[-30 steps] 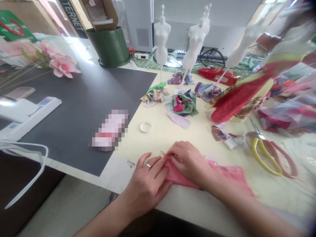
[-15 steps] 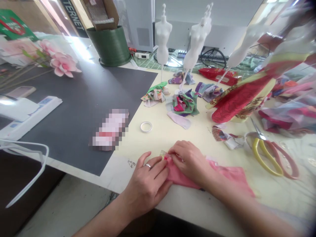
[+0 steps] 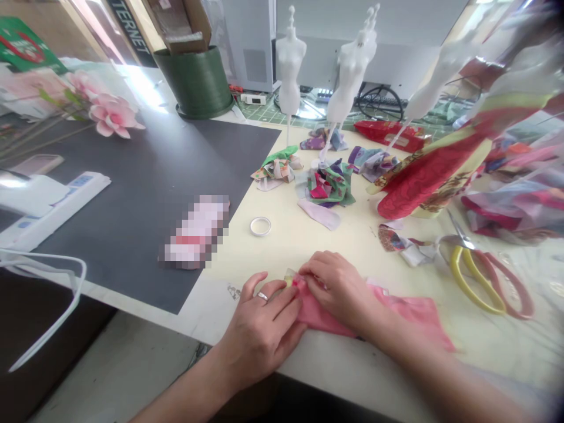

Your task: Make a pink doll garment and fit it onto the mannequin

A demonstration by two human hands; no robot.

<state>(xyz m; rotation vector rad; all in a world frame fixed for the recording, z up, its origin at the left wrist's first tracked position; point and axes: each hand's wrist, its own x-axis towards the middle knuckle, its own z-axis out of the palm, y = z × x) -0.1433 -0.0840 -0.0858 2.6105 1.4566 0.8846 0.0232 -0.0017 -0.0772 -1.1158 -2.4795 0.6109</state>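
A strip of pink cloth (image 3: 416,314) lies along the front of the table, its left end between my hands. My left hand (image 3: 264,320), with a ring on one finger, has its fingers bent onto that end and its thumb beneath the near edge. My right hand (image 3: 337,285) is closed over the cloth just to the right, fingertips pinched down near a small yellowish, clear edge (image 3: 289,275). My right wrist covers the middle of the strip. A silvery ring-shaped band (image 3: 260,227) lies beyond my left hand.
Scissors (image 3: 478,273) with yellow and pink handles lie at the right. White dress-form mannequins (image 3: 291,73) stand at the back among fabric scraps (image 3: 330,183); a red dress (image 3: 423,170) hangs on one. A blurred-out phone (image 3: 196,232) rests on the dark mat (image 3: 132,235).
Almost nothing differs. Both hands stay on the same end of the pink cloth, with only a tiny shift of the left fingers.
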